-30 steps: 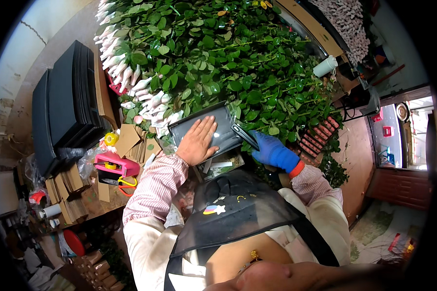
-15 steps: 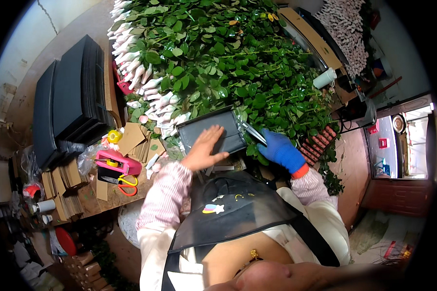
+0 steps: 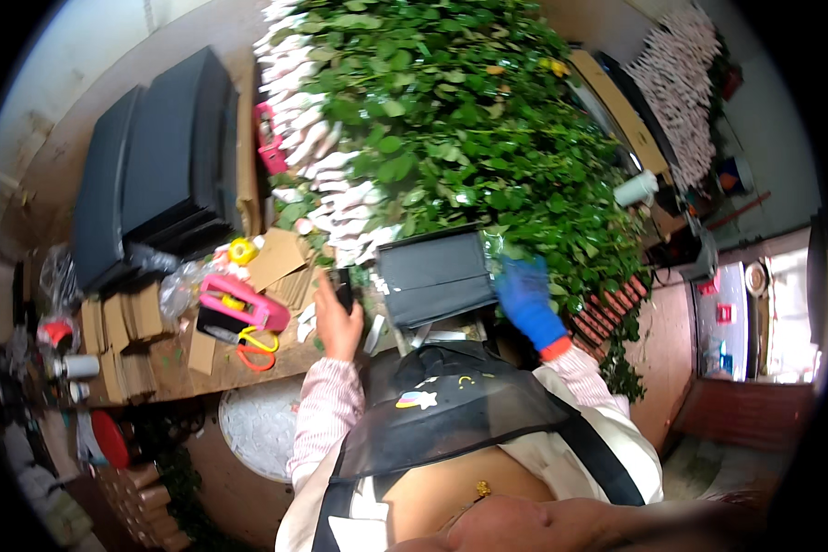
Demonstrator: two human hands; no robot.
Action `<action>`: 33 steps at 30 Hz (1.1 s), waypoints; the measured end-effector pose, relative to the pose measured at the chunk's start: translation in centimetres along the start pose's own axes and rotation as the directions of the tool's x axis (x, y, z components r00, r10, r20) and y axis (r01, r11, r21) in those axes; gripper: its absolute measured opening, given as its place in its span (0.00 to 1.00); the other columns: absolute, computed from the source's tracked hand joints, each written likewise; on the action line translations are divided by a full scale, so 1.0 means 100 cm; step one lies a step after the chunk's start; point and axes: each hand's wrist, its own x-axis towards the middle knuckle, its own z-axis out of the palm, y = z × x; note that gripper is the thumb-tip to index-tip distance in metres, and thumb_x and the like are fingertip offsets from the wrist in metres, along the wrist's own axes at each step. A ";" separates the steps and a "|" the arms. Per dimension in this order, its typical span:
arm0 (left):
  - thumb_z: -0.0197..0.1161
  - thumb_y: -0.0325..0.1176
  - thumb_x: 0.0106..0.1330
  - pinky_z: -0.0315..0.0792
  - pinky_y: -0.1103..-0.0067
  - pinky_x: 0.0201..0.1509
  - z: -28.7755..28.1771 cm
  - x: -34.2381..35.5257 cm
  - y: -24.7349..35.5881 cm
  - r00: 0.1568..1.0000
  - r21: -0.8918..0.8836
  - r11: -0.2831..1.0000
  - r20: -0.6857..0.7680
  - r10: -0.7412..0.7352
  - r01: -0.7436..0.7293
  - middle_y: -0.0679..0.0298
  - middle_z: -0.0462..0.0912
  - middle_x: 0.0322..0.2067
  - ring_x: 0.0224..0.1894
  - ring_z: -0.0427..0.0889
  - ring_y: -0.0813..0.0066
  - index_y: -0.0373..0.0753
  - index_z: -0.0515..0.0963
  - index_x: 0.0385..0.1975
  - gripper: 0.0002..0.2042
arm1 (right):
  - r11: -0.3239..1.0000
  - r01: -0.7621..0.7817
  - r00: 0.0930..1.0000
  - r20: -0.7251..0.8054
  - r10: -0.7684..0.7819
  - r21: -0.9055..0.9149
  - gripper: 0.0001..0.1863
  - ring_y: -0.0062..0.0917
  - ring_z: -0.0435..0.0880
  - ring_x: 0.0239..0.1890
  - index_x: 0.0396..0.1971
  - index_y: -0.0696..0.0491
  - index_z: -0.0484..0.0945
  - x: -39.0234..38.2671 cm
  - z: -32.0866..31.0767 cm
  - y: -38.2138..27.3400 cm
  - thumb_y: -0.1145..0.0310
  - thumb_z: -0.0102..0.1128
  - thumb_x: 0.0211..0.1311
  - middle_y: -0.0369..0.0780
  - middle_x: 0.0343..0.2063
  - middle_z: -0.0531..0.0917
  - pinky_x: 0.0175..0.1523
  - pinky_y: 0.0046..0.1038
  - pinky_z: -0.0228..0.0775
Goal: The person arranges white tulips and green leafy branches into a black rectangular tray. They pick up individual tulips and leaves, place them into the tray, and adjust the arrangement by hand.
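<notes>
My left hand (image 3: 340,324) is raised over the table, its fingers curled around a small black object (image 3: 344,290) whose kind I cannot make out. To its right lies a dark grey folded sheet (image 3: 437,278) in a shallow tray-like frame, with a raised dark edge along its far side. My right hand (image 3: 532,302), in a blue knit glove with a red cuff, is beside the sheet's right edge, next to clear wrap and leaves. Motion smears its fingers, and I cannot see whether it holds anything. Leafy green stems (image 3: 469,138) with white-wrapped heads (image 3: 345,198) are heaped beyond.
Left of my left hand are a pink-and-black tape dispenser (image 3: 241,308), scissors with orange-yellow handles (image 3: 258,348) and cardboard pieces (image 3: 281,262). Tall stacks of dark sheets (image 3: 170,138) stand at the far left. A white cylinder (image 3: 636,189) is at the right.
My left hand has left the grey sheet, moved left and now has the black object. The silver tool in my right hand no longer shows. The view has shifted.
</notes>
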 end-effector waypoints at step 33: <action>0.54 0.42 0.77 0.74 0.56 0.38 -0.060 -0.014 -0.120 0.916 0.118 0.914 -0.155 -0.370 0.389 0.42 0.84 0.27 0.35 0.85 0.42 0.33 0.80 0.31 0.18 | 0.620 0.683 0.726 -0.453 -0.518 0.386 0.24 0.47 0.82 0.52 0.61 0.52 0.80 -0.036 -0.076 -0.080 0.67 0.67 0.64 0.48 0.50 0.84 0.57 0.43 0.75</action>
